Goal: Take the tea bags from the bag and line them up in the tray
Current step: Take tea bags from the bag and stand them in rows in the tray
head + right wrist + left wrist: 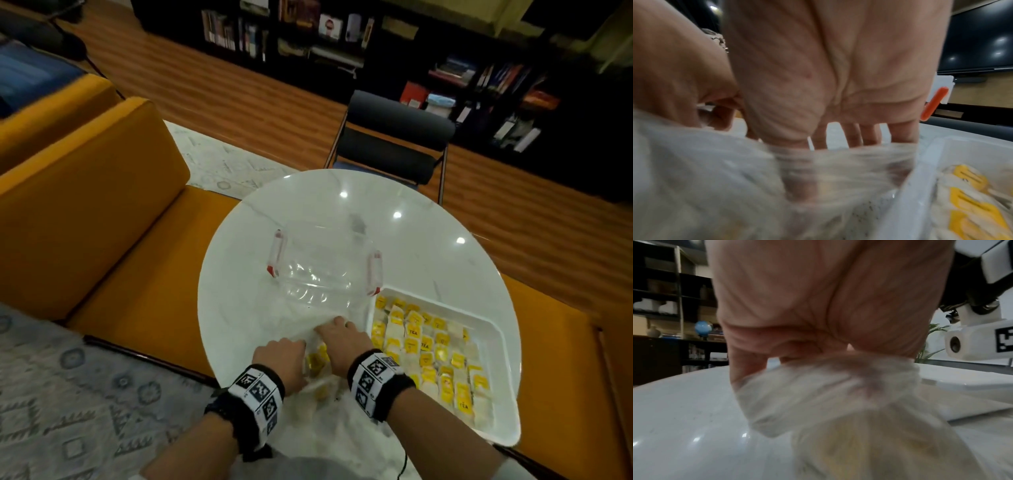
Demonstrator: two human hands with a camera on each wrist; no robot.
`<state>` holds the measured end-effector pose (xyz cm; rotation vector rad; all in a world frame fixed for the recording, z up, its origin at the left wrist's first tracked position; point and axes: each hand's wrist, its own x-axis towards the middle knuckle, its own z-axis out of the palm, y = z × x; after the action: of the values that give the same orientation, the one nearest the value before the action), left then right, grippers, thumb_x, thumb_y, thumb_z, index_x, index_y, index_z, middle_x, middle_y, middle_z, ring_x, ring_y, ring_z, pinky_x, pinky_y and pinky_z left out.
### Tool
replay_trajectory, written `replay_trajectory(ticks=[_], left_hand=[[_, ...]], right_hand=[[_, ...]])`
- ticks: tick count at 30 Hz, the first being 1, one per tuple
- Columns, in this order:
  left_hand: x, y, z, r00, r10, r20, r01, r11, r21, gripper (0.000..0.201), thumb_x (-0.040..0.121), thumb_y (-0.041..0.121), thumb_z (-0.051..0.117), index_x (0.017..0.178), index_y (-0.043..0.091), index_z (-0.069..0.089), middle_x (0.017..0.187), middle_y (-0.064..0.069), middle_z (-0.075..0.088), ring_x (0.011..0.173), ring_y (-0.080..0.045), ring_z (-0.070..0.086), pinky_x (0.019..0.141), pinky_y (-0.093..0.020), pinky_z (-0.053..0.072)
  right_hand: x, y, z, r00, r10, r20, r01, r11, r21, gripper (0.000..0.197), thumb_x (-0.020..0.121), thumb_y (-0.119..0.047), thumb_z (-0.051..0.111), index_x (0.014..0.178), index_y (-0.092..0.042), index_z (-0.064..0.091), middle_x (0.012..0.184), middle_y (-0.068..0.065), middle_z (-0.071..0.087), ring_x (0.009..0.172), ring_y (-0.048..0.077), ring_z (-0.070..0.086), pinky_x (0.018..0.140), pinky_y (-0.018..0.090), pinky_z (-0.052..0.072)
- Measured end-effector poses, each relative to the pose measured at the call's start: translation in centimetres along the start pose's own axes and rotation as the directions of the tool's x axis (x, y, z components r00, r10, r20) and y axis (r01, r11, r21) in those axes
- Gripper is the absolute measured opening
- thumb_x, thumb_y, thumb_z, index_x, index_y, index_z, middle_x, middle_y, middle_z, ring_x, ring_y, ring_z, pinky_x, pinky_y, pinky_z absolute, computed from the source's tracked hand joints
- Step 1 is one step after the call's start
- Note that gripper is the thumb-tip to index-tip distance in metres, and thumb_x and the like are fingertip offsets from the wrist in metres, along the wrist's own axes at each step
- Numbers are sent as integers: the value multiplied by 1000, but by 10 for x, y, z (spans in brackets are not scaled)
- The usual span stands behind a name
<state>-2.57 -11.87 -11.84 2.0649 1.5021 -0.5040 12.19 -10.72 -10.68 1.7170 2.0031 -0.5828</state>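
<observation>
A clear plastic bag (329, 404) lies on the near part of the round white table (239, 274), with a few yellow-tagged tea bags (317, 359) inside. My left hand (284, 353) grips a bunched part of the bag (828, 394). Just to its right, my right hand (339, 334) has straight fingers (849, 136) at the bag's film (818, 170); whether they are inside it I cannot tell. The white tray (500, 339) sits at the right, filled with rows of tea bags (428, 349), which the right wrist view also shows (972, 203).
A clear lidded container (322, 263) with red clips stands behind the bag, touching the tray's far corner. A black chair (394, 144) is beyond the table. A yellow sofa (85, 205) runs along the left. The tray overhangs the table's near right edge.
</observation>
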Motion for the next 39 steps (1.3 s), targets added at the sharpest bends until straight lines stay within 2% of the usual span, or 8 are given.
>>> replay_trajectory(ticks=[5, 10, 14, 17, 22, 27, 34, 39], left_hand=[[4, -12, -11, 987, 67, -145, -49, 992, 120, 78, 85, 48, 69, 147, 21, 31, 146, 0, 48, 124, -28, 57, 100, -42, 39], [5, -19, -3, 996, 50, -74, -39, 990, 136, 78, 87, 38, 63, 153, 26, 22, 151, 3, 40, 124, -28, 57, 105, -49, 32], [4, -15, 1, 994, 36, -106, -24, 993, 116, 53, 93, 27, 57, 141, 25, 37, 134, 3, 53, 117, -26, 60, 98, -45, 36], [6, -19, 2, 991, -6, -134, 10, 999, 31, 42, 94, 16, 55, 134, 23, 43, 130, 0, 54, 118, -26, 58, 94, -41, 41], [11, -37, 16, 999, -10, -47, 5, 994, -112, 58, 91, 26, 66, 143, 28, 38, 135, -6, 40, 117, -31, 57, 92, -42, 49], [14, -43, 21, 996, 82, -20, -84, 976, -201, 63, 89, 27, 67, 145, 40, 40, 129, -4, 38, 112, -30, 57, 93, -40, 51], [18, -53, 22, 995, 73, -62, -87, 958, -274, 31, 91, 34, 68, 121, 32, 62, 120, -4, 46, 105, -32, 60, 91, -40, 50], [22, -56, 24, 987, 57, -150, -112, 913, -391, 23, 88, 29, 71, 110, 27, 64, 106, 3, 45, 103, -26, 58, 91, -34, 48]], right_hand=[[-11, -6, -3, 995, 54, -78, -49, 997, 66, 70, 91, -14, 61, 150, -21, 25, 150, 13, 29, 127, 37, 48, 99, 43, 45], [-10, -14, -10, 997, 51, 50, -57, 989, 134, 45, 92, -12, 57, 135, -10, 46, 136, 14, 41, 122, 36, 51, 99, 42, 45], [-1, -23, -11, 999, 40, -34, -36, 991, 130, 30, 93, -11, 51, 122, -5, 55, 130, 16, 48, 118, 32, 53, 97, 37, 46], [3, -24, 0, 996, 17, -83, -12, 998, 64, 31, 94, -6, 49, 124, -6, 54, 131, 17, 47, 121, 33, 51, 100, 38, 44], [3, -16, 14, 995, 43, -86, -29, 987, 157, 40, 94, -6, 55, 133, -12, 47, 137, 14, 44, 121, 31, 53, 96, 36, 47], [6, -14, 17, 999, 3, -44, 3, 990, 142, 32, 95, -9, 54, 127, -11, 54, 130, 15, 50, 117, 32, 55, 95, 35, 45], [4, -5, -1, 994, 44, -98, -11, 950, 312, 19, 89, -12, 59, 107, -12, 64, 117, 9, 61, 103, 28, 61, 76, 27, 44], [-5, 1, -14, 988, 26, -151, 38, 911, 410, 18, 85, -19, 69, 102, -13, 65, 108, 5, 62, 97, 22, 61, 75, 27, 46]])
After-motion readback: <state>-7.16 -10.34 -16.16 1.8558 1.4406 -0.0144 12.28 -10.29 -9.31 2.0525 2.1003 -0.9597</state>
